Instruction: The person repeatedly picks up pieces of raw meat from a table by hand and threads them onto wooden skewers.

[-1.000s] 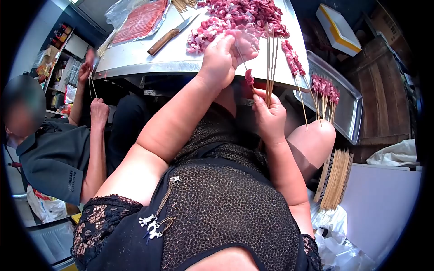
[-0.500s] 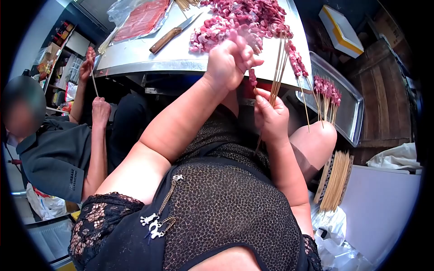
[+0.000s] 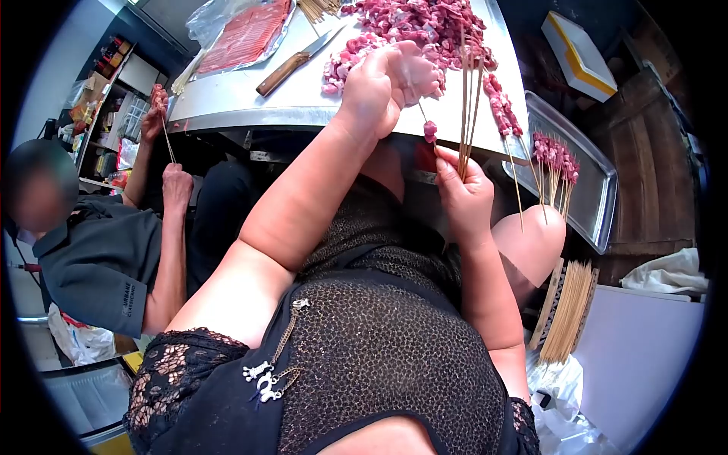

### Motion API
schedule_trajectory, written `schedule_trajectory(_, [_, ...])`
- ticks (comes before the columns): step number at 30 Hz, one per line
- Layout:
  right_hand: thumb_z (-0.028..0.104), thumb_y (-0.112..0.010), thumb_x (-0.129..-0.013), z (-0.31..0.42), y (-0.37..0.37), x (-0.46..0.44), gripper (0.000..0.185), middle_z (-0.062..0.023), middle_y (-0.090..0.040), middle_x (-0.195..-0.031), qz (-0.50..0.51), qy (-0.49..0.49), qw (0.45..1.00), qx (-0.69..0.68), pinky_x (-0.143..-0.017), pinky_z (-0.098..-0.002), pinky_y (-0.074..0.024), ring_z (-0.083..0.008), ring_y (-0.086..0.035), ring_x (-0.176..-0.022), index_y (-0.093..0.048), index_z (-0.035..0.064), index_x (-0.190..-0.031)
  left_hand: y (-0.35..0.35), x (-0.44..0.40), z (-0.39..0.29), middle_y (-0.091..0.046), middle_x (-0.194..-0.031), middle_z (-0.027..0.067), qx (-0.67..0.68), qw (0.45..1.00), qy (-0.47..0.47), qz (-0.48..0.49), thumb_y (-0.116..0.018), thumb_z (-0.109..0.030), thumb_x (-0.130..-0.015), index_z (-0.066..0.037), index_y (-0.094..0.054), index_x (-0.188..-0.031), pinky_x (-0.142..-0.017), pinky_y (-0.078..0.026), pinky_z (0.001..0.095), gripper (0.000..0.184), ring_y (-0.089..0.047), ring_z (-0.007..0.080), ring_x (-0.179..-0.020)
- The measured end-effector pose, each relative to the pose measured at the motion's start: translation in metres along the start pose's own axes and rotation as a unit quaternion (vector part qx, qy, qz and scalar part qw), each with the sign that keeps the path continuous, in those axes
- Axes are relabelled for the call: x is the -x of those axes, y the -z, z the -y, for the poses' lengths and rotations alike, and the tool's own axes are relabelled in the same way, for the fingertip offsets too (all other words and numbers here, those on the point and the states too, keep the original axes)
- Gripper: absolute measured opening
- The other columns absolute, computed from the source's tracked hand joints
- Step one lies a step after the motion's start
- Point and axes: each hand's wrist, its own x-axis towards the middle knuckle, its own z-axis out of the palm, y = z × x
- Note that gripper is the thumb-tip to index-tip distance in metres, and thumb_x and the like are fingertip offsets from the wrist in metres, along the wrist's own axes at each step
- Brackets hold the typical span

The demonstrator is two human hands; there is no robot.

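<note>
My right hand (image 3: 465, 196) is closed around several bamboo skewers (image 3: 472, 114). Between its thumb and forefinger a separate skewer slants up to the left, carrying a piece of raw meat (image 3: 430, 131). My left hand (image 3: 387, 87) is raised beside that skewer's upper end, in front of the table edge. Its fingers are smeared by motion, so I cannot make out whether they grip anything. Behind it lies a pile of raw meat chunks (image 3: 413, 26). Finished meat skewers (image 3: 501, 106) rest at the table's right edge, their sticks pointing toward me.
A knife (image 3: 292, 67) lies on the white table (image 3: 220, 98), near a bag of sliced meat (image 3: 246, 38). On the right, more meat skewers (image 3: 557, 159) lie over a metal tray (image 3: 595, 193). Bare skewers (image 3: 569, 315) fill a box below. A co-worker (image 3: 98, 250) holds a skewer on the left.
My left hand has shifted slightly, its fingers now more extended. The meat on the slanting skewer shows as one compact piece, with bare stick above it. The whole view has shifted slightly.
</note>
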Motion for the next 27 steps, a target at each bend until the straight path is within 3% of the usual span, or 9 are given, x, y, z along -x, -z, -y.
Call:
schedule_trajectory(4, [0.007,-0.059,-0.089,0.0,-0.003,0.006,0.02,0.0037,-0.055,-0.072,-0.006,0.007,1.0,0.009,-0.057,-0.0156,-0.0384,-0.0024,-0.048,-0.063,-0.064,0.001,-0.107,0.005,0.002,0.005,-0.061,-0.082,0.0147,0.016,1.0,-0.003,-0.002,-0.034,-0.014,-0.092,-0.001,-0.05,-0.098,-0.085,-0.049,0.0524,0.022,-0.062,0.0304,-0.079])
schedule_trajectory(7, [0.006,-0.059,-0.089,0.001,-0.004,0.008,0.02,0.0039,-0.055,-0.071,-0.004,-0.005,1.0,0.013,-0.055,-0.0152,-0.0374,-0.0018,-0.047,-0.062,-0.065,0.0017,-0.107,0.015,0.003,0.007,-0.058,-0.075,0.0129,0.036,0.997,-0.012,0.062,-0.034,-0.014,-0.09,-0.003,-0.051,-0.091,-0.084,-0.049,0.0531,0.02,-0.059,0.0276,-0.071])
schedule_trajectory(10, [0.008,-0.059,-0.089,0.004,-0.005,0.012,0.019,0.0037,-0.054,-0.069,0.02,-0.061,0.997,-0.042,-0.05,-0.0152,-0.0349,-0.0013,-0.044,-0.056,-0.064,0.0025,-0.107,0.019,0.006,0.009,-0.057,-0.073,0.0126,0.03,0.998,-0.02,0.055,-0.034,-0.015,-0.09,-0.003,-0.051,-0.088,-0.086,-0.047,0.0538,0.021,-0.057,0.0277,-0.07])
schedule_trajectory(12, [0.01,-0.059,-0.089,0.009,-0.007,0.014,0.019,0.0032,-0.054,-0.067,0.059,-0.164,0.972,-0.157,-0.043,-0.0156,-0.0311,-0.0012,-0.041,-0.049,-0.063,0.0035,-0.107,0.026,0.007,0.012,-0.057,-0.072,0.0127,0.057,0.997,-0.022,0.041,-0.034,-0.016,-0.089,-0.004,-0.051,-0.086,-0.088,-0.046,0.0541,0.021,-0.057,0.0287,-0.071])
schedule_trajectory(18, [0.015,-0.057,-0.09,0.011,-0.013,0.017,0.021,0.0012,-0.051,-0.065,0.108,-0.25,0.932,-0.237,-0.034,-0.0167,-0.0251,-0.003,-0.034,-0.041,-0.059,0.0049,-0.108,0.034,0.015,0.008,-0.058,-0.073,0.0106,0.089,0.996,0.004,0.016,-0.036,-0.016,-0.087,-0.006,-0.05,-0.083,-0.088,-0.046,0.0527,0.018,-0.06,0.0258,-0.072])
schedule_trajectory(21, [0.014,-0.057,-0.09,0.008,-0.015,0.018,0.02,0.0016,-0.052,-0.066,0.118,-0.246,0.931,-0.243,-0.036,-0.0162,-0.0267,-0.0022,-0.036,-0.043,-0.06,0.0048,-0.107,0.037,0.02,0.005,-0.059,-0.075,0.011,0.112,0.993,-0.005,0.038,-0.035,-0.015,-0.087,-0.006,-0.05,-0.083,-0.087,-0.047,0.0526,0.018,-0.06,0.0246,-0.075])
schedule_trajectory(24, [0.009,-0.058,-0.089,0.001,-0.022,0.019,0.018,0.0019,-0.054,-0.069,0.053,-0.172,0.975,-0.13,-0.045,-0.0161,-0.0345,-0.0019,-0.042,-0.051,-0.063,0.0023,-0.105,0.031,0.023,0.005,-0.059,-0.075,0.0125,0.12,0.993,-0.018,0.011,-0.034,-0.014,-0.087,-0.006,-0.05,-0.084,-0.086,-0.048,0.0502,0.018,-0.06,0.0267,-0.077])
schedule_trajectory(26, [0.005,-0.059,-0.088,-0.003,-0.025,0.02,0.017,0.0025,-0.056,-0.072,-0.005,0.029,0.998,0.057,-0.056,-0.017,-0.0393,-0.0022,-0.047,-0.061,-0.065,-0.0004,-0.103,0.034,0.019,0.009,-0.059,-0.076,0.0133,0.111,0.993,-0.027,0.04,-0.034,-0.015,-0.088,-0.006,-0.05,-0.084,-0.086,-0.048,0.0487,0.018,-0.06,0.0282,-0.077])
schedule_trajectory(27, [0.004,-0.059,-0.087,0.0,-0.025,0.02,0.018,0.0032,-0.055,-0.073,-0.014,0.027,0.997,0.066,-0.06,-0.0181,-0.0407,-0.0031,-0.047,-0.065,-0.066,-0.0017,-0.102,0.034,0.018,0.009,-0.059,-0.077,0.0141,0.1,0.992,-0.039,0.071,-0.034,-0.015,-0.088,-0.006,-0.05,-0.085,-0.085,-0.048,0.0472,0.019,-0.06,0.0298,-0.078])
